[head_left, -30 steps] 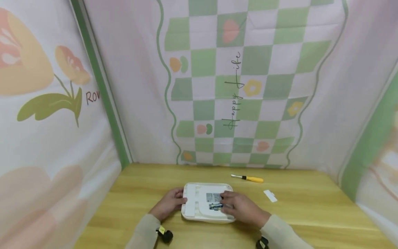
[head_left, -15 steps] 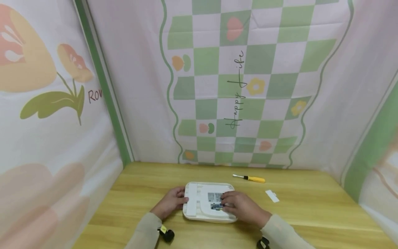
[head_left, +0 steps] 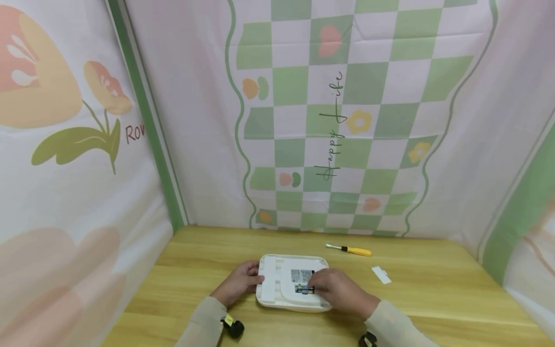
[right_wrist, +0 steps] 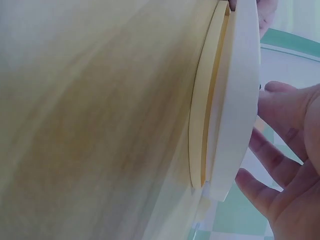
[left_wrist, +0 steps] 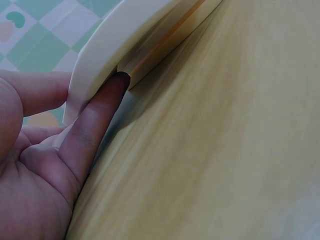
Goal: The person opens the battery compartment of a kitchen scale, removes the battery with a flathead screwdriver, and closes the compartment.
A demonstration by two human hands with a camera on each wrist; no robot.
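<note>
A white, rounded rectangular device (head_left: 284, 301) lies on the table with its underside up. It has a grey label (head_left: 301, 275) and a recess holding what looks like batteries (head_left: 303, 289). My left hand (head_left: 238, 282) grips the device's left edge, the thumb on top and a finger beneath, as the left wrist view shows. My right hand (head_left: 340, 289) has its bent fingers and thumb at the recess, over the right end of the batteries. In the right wrist view its fingertips (right_wrist: 245, 180) stand spread along the device's face. Whether they pinch a battery is hidden.
A screwdriver (head_left: 356, 251) with a yellow handle lies behind the device to the right. A small white cover with a tab (head_left: 381, 275) rests right of the device. Patterned cloth (head_left: 329, 120) hangs along the wooden table's (head_left: 208, 241) back and sides.
The head view has shifted slightly, moving everything a little to the right. My right fingers have drawn closer together at the batteries. The left hand keeps its grip.
</note>
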